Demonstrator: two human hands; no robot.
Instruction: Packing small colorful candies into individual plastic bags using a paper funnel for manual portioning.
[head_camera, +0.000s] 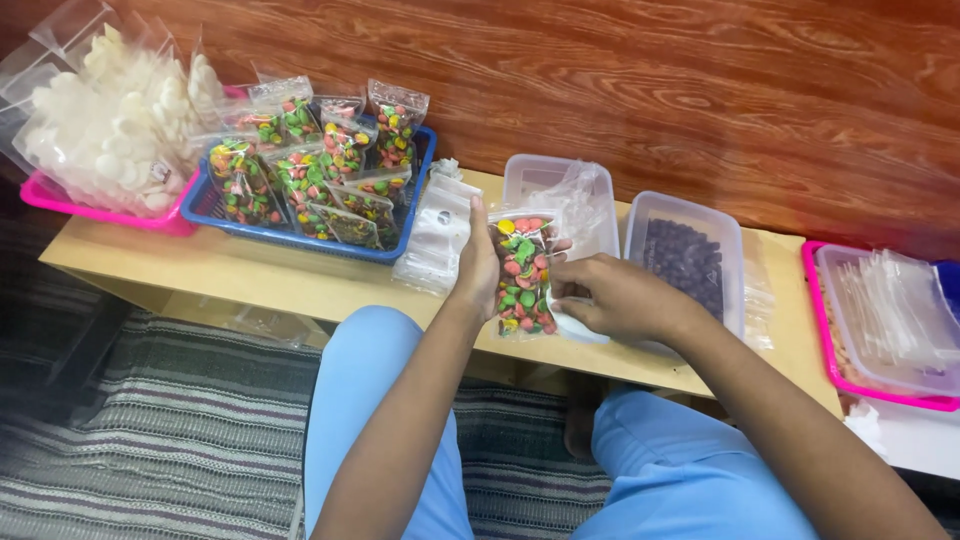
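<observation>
at centre frame the left hand (478, 268) grips the candy bag (522, 275) upright so nothing spills; the right hand (612, 297) pinches its edge, probably pressing the seal.

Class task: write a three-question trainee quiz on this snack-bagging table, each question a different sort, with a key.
1. True or false: the left hand and right hand both hold the small bag of coloured candies.
2. The filled candy bags stand in a tray of which colour? A blue, B pink, C white.
3. Fill in: the clear tub beside the right hand holds ___ pieces.

Key: 1 true; 2 A; 3 dark.
</observation>
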